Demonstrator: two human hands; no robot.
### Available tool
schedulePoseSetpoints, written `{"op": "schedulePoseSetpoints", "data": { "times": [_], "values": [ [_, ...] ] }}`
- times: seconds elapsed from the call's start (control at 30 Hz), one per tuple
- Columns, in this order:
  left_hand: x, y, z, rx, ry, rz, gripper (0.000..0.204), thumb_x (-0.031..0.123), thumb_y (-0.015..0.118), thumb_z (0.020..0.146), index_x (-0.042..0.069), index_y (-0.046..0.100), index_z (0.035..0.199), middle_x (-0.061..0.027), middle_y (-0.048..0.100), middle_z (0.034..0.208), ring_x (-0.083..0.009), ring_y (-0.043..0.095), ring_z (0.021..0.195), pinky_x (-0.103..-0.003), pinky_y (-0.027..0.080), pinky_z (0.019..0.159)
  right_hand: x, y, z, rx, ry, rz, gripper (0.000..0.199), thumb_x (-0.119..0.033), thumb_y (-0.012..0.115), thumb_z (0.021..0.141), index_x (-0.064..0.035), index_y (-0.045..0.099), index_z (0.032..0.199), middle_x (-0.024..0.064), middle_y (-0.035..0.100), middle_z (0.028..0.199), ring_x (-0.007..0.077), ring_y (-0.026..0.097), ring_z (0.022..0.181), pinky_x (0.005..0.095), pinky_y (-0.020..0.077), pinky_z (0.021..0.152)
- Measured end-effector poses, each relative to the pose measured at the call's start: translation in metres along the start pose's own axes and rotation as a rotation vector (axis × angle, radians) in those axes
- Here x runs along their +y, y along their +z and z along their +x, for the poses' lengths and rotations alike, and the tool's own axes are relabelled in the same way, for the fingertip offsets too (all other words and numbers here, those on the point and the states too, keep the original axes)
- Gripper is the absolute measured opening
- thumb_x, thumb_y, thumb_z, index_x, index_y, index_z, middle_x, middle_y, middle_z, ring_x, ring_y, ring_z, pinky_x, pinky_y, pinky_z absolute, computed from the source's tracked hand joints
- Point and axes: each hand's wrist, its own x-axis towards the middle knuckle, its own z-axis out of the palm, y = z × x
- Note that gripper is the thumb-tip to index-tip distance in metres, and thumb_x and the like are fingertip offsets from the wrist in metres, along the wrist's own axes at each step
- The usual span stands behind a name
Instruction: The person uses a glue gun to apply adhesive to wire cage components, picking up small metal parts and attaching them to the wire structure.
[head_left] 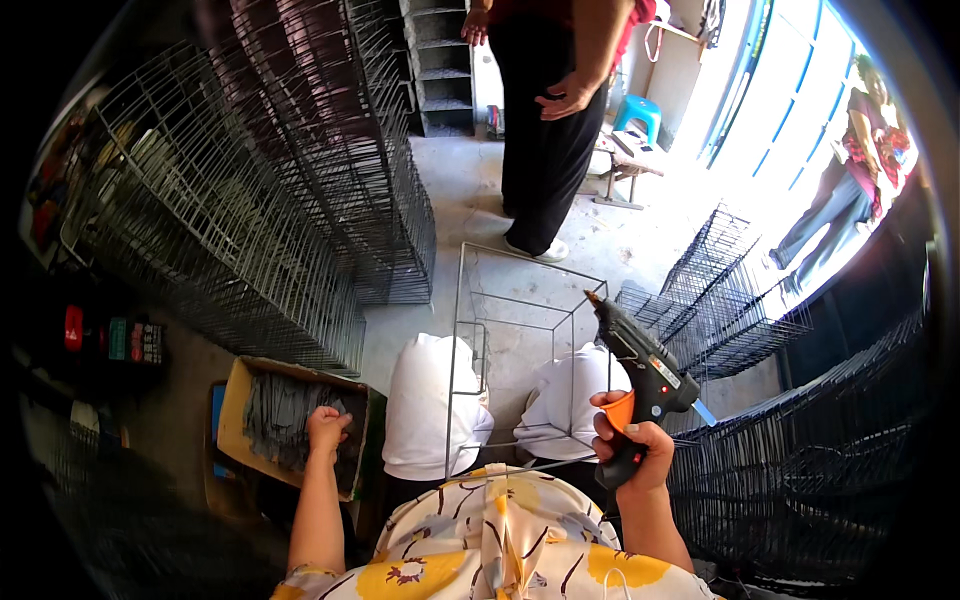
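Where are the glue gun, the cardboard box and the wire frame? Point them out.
glue gun [640, 365], head view, on its black body above the trigger.
cardboard box [232, 410], head view, on its left wall.
wire frame [460, 300], head view, on its left upright rod.

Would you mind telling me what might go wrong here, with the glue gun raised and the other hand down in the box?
1. The right hand holds the black and orange glue gun nozzle-up beside the thin wire frame; hot glue could drip onto the white-clad knees.
2. The left hand reaches into the cardboard box of grey metal pieces out of the line of sight; edges might nick fingers.
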Motion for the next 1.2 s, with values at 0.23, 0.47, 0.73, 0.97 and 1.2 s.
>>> {"op": "schedulePoseSetpoints", "data": {
  "times": [0.23, 0.47, 0.73, 0.97, 1.2],
  "values": [
    [0.000, -0.010, 0.006, -0.074, -0.100, -0.378, 0.064, 0.009, 0.081, 0.075, 0.003, 0.053, 0.132, -0.0042, 0.065, 0.108, -0.0169, 0.060, 0.099, -0.034, 0.045, 0.082, 0.003, -0.014, 0.005, -0.036, -0.042, -0.014, 0.051, -0.012, 0.057, 0.071, 0.0070, 0.052, 0.118, 0.0202, 0.056, 0.116, 0.0163, 0.052, 0.075, 0.0247, 0.0434, 0.050],
    [0.022, -0.022, -0.025, -0.222, -0.177, -0.548, 0.021, 0.025, 0.064, 0.095, 0.013, 0.063, 0.112, -0.0038, 0.071, 0.097, -0.0150, 0.067, 0.090, -0.028, 0.050, 0.066, 0.007, -0.025, 0.009, -0.136, -0.016, 0.040, 0.055, -0.008, 0.056, 0.075, 0.0046, 0.049, 0.128, 0.0177, 0.051, 0.122, 0.0152, 0.046, 0.076, 0.0234, 0.0405, 0.052],
    [0.025, -0.013, -0.026, -0.173, 0.030, -0.382, 0.022, 0.018, 0.058, 0.098, 0.005, 0.063, 0.115, -0.0090, 0.070, 0.097, -0.0192, 0.070, 0.084, -0.030, 0.055, 0.072, 0.004, -0.021, 0.007, -0.128, -0.009, -0.012, 0.052, -0.011, 0.056, 0.077, 0.0046, 0.049, 0.125, 0.0150, 0.049, 0.122, 0.0140, 0.045, 0.077, 0.0220, 0.0432, 0.053],
    [0.142, 0.034, -0.122, -0.415, 0.352, -0.333, 0.023, 0.011, 0.056, 0.097, -0.002, 0.058, 0.116, -0.0097, 0.070, 0.090, -0.0170, 0.070, 0.080, -0.030, 0.058, 0.071, 0.004, -0.005, 0.007, 0.004, -0.019, -0.090, 0.052, -0.014, 0.057, 0.069, 0.0075, 0.054, 0.116, 0.0205, 0.059, 0.116, 0.0155, 0.053, 0.073, 0.0248, 0.0437, 0.052],
    [0.208, 0.103, -0.192, -0.698, 0.468, -0.189, 0.024, 0.014, 0.054, 0.100, 0.000, 0.055, 0.119, -0.0093, 0.070, 0.090, -0.0171, 0.072, 0.081, -0.027, 0.059, 0.068, 0.008, -0.005, 0.003, 0.030, 0.010, -0.108, 0.049, -0.012, 0.058, 0.070, 0.0027, 0.055, 0.116, 0.0174, 0.060, 0.115, 0.0158, 0.052, 0.074, 0.0252, 0.0437, 0.052]
  ]
}}
